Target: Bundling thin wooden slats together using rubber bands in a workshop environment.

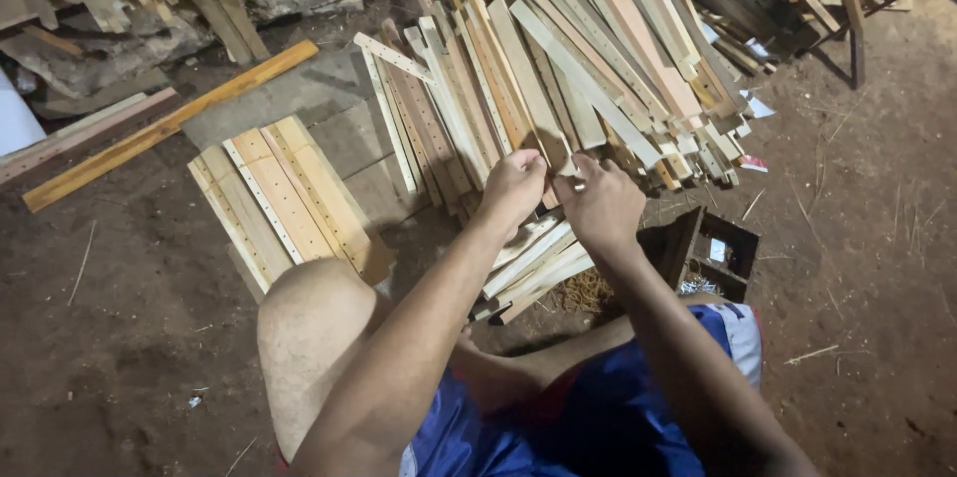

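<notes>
While both hands meet at the near edge of the fanned slat pile (558,78), the left hand (513,188) and right hand (601,206) pinch one pale slat (560,160) between closed fingers, its long axis running far-left to near-right, both equally close.

A small dark wooden box (716,253), open at the top, stands on the dirt floor (857,238) at the right, just beside the person's right forearm; a small white label (717,250) shows inside it. Near the right end of the pile of wooden slats (558,78) lie scraps of white paper (760,108) and one white-and-red piece (754,164). What they are is too small to tell. No signs or screens show.
</notes>
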